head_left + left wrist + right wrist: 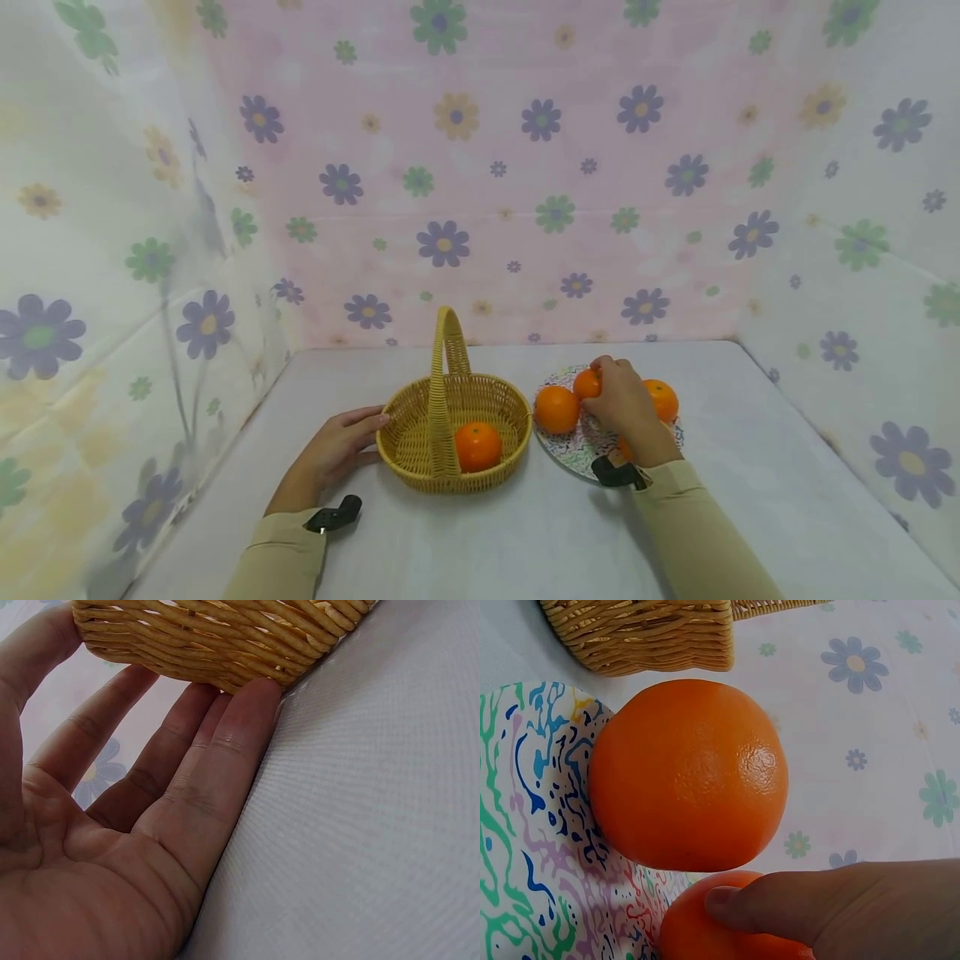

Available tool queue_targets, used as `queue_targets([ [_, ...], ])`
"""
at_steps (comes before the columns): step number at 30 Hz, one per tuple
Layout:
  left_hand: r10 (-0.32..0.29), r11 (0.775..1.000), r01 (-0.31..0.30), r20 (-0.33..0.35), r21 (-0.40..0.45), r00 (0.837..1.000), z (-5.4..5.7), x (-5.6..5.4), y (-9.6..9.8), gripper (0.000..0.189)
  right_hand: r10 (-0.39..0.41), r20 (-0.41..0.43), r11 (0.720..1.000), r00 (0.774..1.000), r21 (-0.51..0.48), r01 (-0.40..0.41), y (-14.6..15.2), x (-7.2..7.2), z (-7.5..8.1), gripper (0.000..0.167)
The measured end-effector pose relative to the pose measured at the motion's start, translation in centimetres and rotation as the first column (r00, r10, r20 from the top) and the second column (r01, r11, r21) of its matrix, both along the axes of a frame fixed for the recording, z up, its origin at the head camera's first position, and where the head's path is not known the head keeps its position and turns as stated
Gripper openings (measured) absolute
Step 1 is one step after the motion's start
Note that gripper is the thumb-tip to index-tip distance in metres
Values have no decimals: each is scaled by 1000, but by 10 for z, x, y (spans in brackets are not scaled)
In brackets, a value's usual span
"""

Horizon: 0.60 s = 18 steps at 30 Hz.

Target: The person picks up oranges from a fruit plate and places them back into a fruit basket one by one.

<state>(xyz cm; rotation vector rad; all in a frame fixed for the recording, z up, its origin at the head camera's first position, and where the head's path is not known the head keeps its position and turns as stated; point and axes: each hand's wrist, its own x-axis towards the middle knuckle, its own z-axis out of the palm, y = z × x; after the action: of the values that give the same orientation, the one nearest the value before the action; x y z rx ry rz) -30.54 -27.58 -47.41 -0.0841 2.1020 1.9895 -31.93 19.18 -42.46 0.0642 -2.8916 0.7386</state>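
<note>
My left hand [341, 446] rests against the left side of a yellow wicker basket [408, 479], its fairly straight fingertips touching the weave [225, 645]. Inside the basket lies one orange fruit [477, 447], right of the tall handle. Over a patterned plate [566, 454], my right hand [622, 404] holds a small orange [587, 383]; the thumb presses its side in the right wrist view, where the other fingers are hidden. A larger orange [690, 776] sits beside it on the plate. Another orange [662, 401] shows behind the hand, and one more [625, 448] is partly covered by the wrist.
Basket and plate stand close together on a white-covered table [480, 550]. The basket's arched handle [438, 392] rises high above its rim. Flower-printed cloth [487, 175] hangs behind and along both sides.
</note>
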Motion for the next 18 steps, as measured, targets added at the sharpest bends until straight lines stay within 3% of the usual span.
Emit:
queue_targets([
  [9,-12,1000,12,-9,11,1000,-1,-2,2,67,14,-27,998,1000,-56,-15,5,-1,0,60],
  [18,-8,1000,8,-13,-4,1000,-2,0,-1,66,23,-5,995,1000,-101,-24,4,1,9,66],
])
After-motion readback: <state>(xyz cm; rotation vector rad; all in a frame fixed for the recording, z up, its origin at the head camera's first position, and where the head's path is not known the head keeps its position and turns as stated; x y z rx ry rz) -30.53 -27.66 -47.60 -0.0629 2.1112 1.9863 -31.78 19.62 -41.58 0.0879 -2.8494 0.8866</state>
